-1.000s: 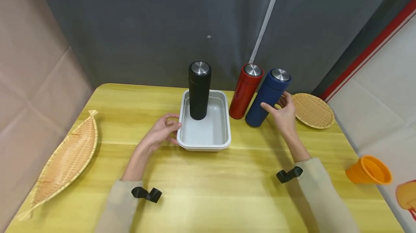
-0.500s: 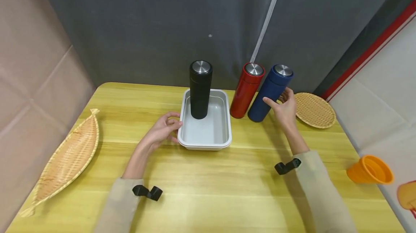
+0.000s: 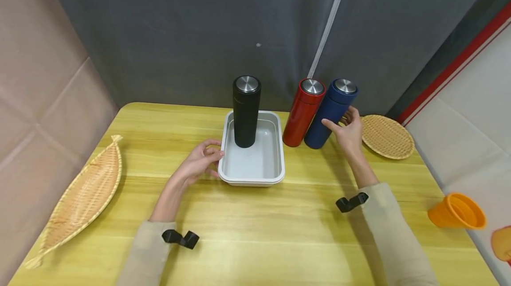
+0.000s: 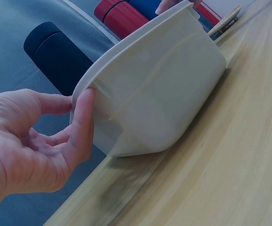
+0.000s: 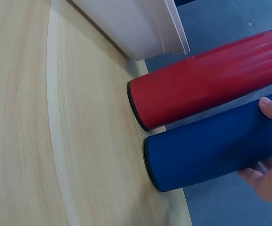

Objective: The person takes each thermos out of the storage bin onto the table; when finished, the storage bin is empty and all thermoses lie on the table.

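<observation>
Light grey rectangular basin with rounded corners: on the yellow wood-grain table, near its back edge.
Black cylindrical flask, silver-topped lid: upright inside the basin, toward its back left.
Red cylindrical flask, silver-topped lid: on the table, just right of the basin.
Blue cylindrical flask, silver-topped lid: just right of the red flask; base contact with the table cannot be told.
Left hand: thumb and finger nearly together, pinching the basin's left rim.
Right hand: thumb and fingers spread around the blue flask, gripping it.
Round woven tray: on the table, right of the right hand.
</observation>
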The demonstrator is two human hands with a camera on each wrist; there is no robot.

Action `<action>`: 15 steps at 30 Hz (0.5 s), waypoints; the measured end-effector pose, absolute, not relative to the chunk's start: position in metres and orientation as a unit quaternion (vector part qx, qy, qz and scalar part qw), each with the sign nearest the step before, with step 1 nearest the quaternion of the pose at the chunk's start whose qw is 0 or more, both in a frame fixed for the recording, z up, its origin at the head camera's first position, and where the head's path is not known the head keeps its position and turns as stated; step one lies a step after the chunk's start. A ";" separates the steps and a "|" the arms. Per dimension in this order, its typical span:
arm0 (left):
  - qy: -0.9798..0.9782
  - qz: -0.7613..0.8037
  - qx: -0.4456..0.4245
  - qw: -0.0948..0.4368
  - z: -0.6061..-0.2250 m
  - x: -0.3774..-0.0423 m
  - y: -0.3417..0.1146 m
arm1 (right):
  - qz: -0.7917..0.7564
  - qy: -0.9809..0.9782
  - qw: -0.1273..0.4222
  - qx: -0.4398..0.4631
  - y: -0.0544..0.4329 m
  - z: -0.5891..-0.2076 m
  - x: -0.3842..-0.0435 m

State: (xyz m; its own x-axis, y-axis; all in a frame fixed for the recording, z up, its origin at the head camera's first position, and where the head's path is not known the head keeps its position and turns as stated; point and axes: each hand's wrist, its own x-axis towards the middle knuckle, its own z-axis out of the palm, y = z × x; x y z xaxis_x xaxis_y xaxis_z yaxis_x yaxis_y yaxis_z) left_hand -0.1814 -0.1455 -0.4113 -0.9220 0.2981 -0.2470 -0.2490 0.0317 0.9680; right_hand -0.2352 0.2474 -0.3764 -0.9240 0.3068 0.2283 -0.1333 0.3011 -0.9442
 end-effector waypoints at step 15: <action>0.689 0.697 0.019 0.199 -0.413 -0.182 -0.147 | 0.602 -0.786 0.143 -0.022 0.239 -0.355 -0.218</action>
State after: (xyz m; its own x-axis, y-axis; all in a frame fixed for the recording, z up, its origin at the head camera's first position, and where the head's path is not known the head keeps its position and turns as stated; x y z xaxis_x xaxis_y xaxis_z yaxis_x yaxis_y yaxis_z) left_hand -0.1824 -0.1473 -0.4135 -0.9198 0.3039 -0.2481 -0.2515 0.0288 0.9674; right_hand -0.2177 0.2394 -0.3548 -0.9581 0.2072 0.1977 -0.1368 0.2752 -0.9516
